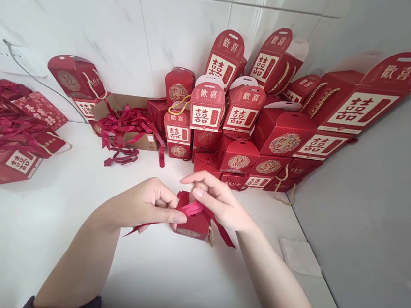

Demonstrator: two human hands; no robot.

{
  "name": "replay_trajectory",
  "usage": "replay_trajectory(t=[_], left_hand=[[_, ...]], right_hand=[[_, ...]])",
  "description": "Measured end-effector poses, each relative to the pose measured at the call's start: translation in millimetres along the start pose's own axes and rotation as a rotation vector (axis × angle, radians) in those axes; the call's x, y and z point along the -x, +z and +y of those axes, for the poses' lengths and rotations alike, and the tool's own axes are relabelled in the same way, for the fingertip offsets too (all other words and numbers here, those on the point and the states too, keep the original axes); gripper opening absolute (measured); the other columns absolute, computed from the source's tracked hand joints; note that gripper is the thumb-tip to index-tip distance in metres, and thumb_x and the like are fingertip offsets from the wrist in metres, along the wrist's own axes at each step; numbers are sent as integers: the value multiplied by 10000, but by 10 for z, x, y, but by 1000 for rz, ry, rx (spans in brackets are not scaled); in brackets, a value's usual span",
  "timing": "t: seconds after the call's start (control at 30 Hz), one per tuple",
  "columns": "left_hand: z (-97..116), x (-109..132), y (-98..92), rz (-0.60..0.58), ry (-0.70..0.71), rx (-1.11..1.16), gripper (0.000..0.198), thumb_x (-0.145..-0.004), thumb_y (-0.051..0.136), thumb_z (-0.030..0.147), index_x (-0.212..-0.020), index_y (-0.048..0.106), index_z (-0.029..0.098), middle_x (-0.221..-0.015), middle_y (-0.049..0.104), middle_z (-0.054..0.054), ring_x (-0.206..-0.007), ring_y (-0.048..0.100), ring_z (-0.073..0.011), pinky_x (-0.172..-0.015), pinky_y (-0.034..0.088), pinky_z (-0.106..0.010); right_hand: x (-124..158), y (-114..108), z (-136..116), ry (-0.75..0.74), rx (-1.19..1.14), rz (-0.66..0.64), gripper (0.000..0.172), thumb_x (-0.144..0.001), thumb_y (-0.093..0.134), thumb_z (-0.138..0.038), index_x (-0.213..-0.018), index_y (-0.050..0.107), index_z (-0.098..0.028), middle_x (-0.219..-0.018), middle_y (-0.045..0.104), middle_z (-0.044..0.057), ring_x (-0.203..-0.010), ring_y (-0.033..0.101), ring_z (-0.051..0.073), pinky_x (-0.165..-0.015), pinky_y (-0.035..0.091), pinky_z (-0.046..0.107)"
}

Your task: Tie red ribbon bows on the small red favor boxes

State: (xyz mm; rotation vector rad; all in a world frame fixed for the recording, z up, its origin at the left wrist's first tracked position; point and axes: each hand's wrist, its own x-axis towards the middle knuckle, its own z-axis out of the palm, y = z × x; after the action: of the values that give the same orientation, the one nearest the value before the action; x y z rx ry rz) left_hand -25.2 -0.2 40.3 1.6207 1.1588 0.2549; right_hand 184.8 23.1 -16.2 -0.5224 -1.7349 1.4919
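Note:
A small red gift box [193, 226] with a round pale emblem and a twisted cord handle lies on the white table, partly hidden under my hands. Above it, a bright red ribbon [192, 209] stretches between both hands, its loose ends hanging out left and right. My left hand [159, 200] pinches the ribbon between thumb and curled fingers. On the other side, my right hand [220, 200] grips the ribbon with thumb and fingers closed, the index finger reaching out to the left.
Stacked red gift boxes [245, 114] rise against the tiled wall at the back right. An open cardboard box [147, 142] holds tangled red ribbons [131, 123]. More ribboned boxes [15, 162] lie at the left. A white paper [299, 257] rests near the right wall.

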Motion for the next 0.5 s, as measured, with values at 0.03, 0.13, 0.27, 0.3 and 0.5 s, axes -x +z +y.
replay_trajectory(t=[0.03,0.13,0.27,0.3,0.5], left_hand=[[-12,10,-37,9,6,-10,321,-793,673,460,-655,728,175,-350,380,54,-264,341,-60,-276,201,-165],[-69,35,-167,50,-4,-66,290,-799,663,451,-699,743,191,-367,407,49,-266,347,-62,-274,211,-164],[-219,34,-372,31,20,-94,279,-736,732,399,-562,687,185,-325,405,36,-266,324,-60,-303,204,-175],[-270,28,-427,13,43,-88,292,-707,760,373,-512,656,181,-313,404,32,-267,314,-57,-313,202,-181],[-578,29,-717,-8,112,-62,285,-590,845,252,-446,608,186,-320,423,15,-307,325,-69,-344,208,-196]], right_hand=[[13,-31,-5,-12,-13,28,310,-939,551,-419,-1157,580,-201,-661,489,-47,-595,471,101,-612,430,239],[58,-150,-31,-46,-78,32,261,-887,640,-373,-1082,607,-203,-599,407,-75,-547,425,89,-576,400,230],[143,-300,-85,-89,-119,-34,245,-854,684,-327,-1054,608,-207,-540,444,-90,-485,454,86,-542,418,233],[170,-332,-111,-95,-98,-34,230,-849,690,-328,-1026,614,-203,-536,467,-85,-480,468,88,-533,427,233],[353,-511,-355,-140,180,-4,152,-832,717,-315,-905,653,-197,-605,615,-15,-620,610,140,-625,513,284]])
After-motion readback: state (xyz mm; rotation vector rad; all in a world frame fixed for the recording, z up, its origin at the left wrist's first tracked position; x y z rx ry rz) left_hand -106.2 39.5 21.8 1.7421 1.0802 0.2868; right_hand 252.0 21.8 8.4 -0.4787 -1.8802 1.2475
